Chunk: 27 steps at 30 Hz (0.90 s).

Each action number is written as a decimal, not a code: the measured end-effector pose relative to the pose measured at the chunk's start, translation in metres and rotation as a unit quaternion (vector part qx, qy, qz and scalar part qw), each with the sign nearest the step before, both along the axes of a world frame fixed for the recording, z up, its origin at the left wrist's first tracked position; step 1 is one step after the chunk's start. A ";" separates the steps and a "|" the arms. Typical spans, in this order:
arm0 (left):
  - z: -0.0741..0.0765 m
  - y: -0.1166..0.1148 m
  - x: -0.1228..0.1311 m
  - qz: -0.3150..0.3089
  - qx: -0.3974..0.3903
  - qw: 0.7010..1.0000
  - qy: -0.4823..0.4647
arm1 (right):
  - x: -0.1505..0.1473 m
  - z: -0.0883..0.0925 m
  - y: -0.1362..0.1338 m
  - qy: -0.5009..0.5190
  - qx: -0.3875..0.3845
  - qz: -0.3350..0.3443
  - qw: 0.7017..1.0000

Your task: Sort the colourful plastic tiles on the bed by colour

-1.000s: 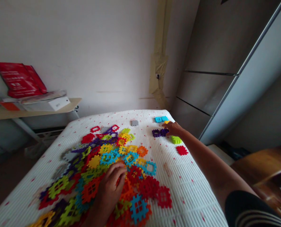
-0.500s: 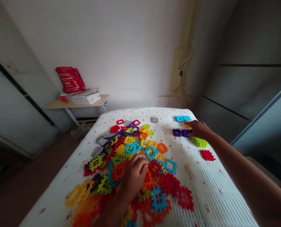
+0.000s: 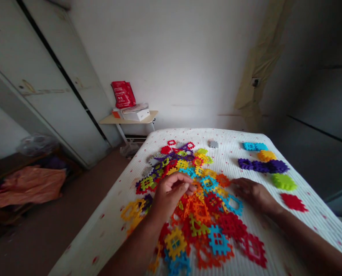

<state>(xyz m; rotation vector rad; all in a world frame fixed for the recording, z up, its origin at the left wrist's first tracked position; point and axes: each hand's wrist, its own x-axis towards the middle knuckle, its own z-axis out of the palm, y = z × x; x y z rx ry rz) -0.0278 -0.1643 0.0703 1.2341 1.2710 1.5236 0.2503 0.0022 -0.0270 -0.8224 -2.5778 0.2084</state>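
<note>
A heap of colourful plastic interlocking tiles [image 3: 201,211], with notched edges and several with window cut-outs, covers the middle of the bed. Over its centre, my left hand [image 3: 172,193] is closed, thumb against curled fingers; whatever they hold is hidden. My right hand [image 3: 253,193] is at the heap's right edge, palm down with fingers stretched out and slightly blurred, close to an orange tile [image 3: 222,180]. Sorted tiles stand at the right: blue [image 3: 255,146], yellow [image 3: 267,155], a purple row [image 3: 263,166], lime green [image 3: 284,181] and red [image 3: 293,202].
A grey tile [image 3: 213,144] lies alone near the far edge of the white dotted bedspread [image 3: 188,134]. Behind at left, a small table [image 3: 130,118] bears a white box [image 3: 139,114] and a red bag [image 3: 123,94]. Wardrobe doors [image 3: 53,76] flank the left side.
My right hand has left the purple tiles and come back left to the heap's edge. My left hand has risen slightly and curled over the heap's centre. The view has swung left.
</note>
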 end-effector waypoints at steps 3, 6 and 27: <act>0.001 -0.003 -0.048 0.068 -0.021 0.984 0.162 | -0.002 -0.009 0.000 0.015 0.016 -0.013 1.000; -0.017 -0.009 -0.108 0.147 -0.119 0.906 0.380 | -0.003 -0.014 0.001 0.027 0.048 -0.019 0.998; -0.088 -0.021 -0.151 0.214 -0.189 0.831 0.478 | -0.009 -0.017 -0.002 0.017 0.079 -0.040 0.996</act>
